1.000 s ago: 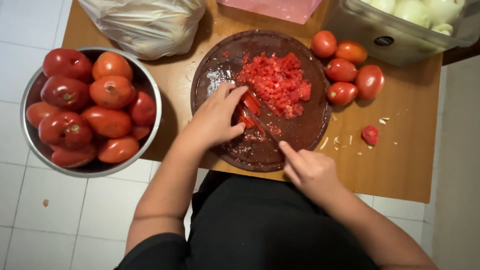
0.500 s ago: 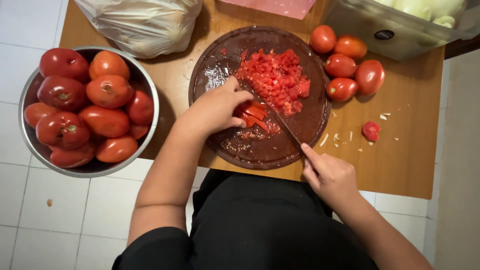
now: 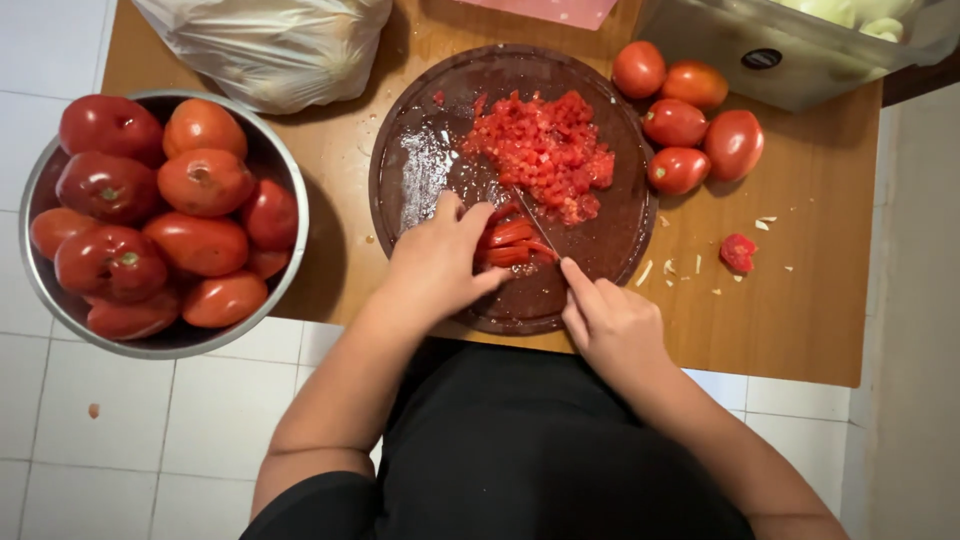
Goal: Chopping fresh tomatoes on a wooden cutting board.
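A round dark cutting board lies on a small wooden table. A heap of diced tomato covers the board's far right part. My left hand presses down on a few tomato strips near the board's middle. My right hand grips a knife whose thin blade points away from me, across the strips towards the diced heap.
A metal bowl full of whole tomatoes stands at the left. Several whole tomatoes lie right of the board, with a cut-off tomato end and scraps nearby. A plastic bag and a clear container sit at the back. White floor tiles lie below.
The view shifted slightly. My right hand moved the knife forward and back over the strips, and my left hand slid nearer to me along them.
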